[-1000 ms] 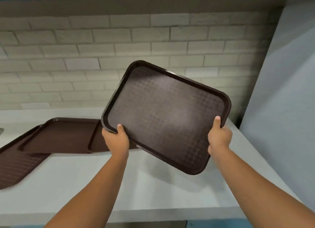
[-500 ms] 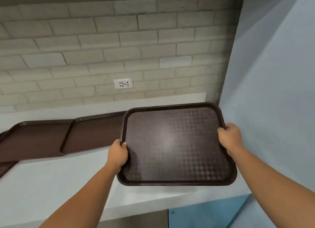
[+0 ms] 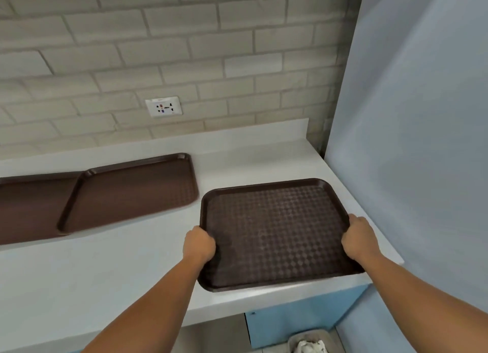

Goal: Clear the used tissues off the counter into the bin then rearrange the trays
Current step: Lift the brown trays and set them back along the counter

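Your left hand (image 3: pixel 199 245) and right hand (image 3: pixel 359 238) each have fingers curled round a side edge of the dark brown textured plastic tray (image 3: pixel 277 234). It's flat between them, low over the white counter (image 3: pixel 105 273) — contact unclear.

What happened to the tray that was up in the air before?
The tray came down from tilted in the air to flat at the right end of the counter. The left hand and right hand still grip its sides. The other trays stayed lying further left.
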`<state>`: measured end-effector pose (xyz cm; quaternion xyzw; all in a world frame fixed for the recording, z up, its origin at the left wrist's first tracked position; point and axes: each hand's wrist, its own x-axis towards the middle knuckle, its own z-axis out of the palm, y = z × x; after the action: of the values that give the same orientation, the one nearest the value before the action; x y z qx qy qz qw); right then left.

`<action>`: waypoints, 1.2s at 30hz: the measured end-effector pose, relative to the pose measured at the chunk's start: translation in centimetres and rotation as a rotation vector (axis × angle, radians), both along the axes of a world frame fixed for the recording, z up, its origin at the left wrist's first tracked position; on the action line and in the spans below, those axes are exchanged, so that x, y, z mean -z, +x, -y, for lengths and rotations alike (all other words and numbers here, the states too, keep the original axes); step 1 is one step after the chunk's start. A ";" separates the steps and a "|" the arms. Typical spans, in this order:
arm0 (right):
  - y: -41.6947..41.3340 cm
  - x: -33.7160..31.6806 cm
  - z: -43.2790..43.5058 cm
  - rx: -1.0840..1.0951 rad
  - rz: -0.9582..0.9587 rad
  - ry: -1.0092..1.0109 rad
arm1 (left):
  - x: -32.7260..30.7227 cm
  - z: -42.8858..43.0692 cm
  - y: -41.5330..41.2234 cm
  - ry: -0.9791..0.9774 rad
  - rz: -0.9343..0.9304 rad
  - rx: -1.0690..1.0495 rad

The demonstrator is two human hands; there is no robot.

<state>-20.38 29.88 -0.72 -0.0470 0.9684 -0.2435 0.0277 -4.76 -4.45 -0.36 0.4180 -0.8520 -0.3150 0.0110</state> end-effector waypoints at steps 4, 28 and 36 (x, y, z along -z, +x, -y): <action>-0.6 0.8 0.5 0.004 -0.028 0.059 | 0.3 0.3 -0.4 -0.150 0.134 0.060; 1.9 -4.7 26.1 -0.364 -0.050 0.016 | -3.9 17.2 4.8 -0.312 -0.072 -0.022; 3.7 -3.9 39.8 -0.452 -0.019 -0.113 | -4.3 31.0 8.5 -0.381 0.028 -0.128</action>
<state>-16.66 -9.94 3.14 -0.2666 0.9182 -0.2845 0.0697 3.76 -35.50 3.93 0.4659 -0.8680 -0.1409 0.0980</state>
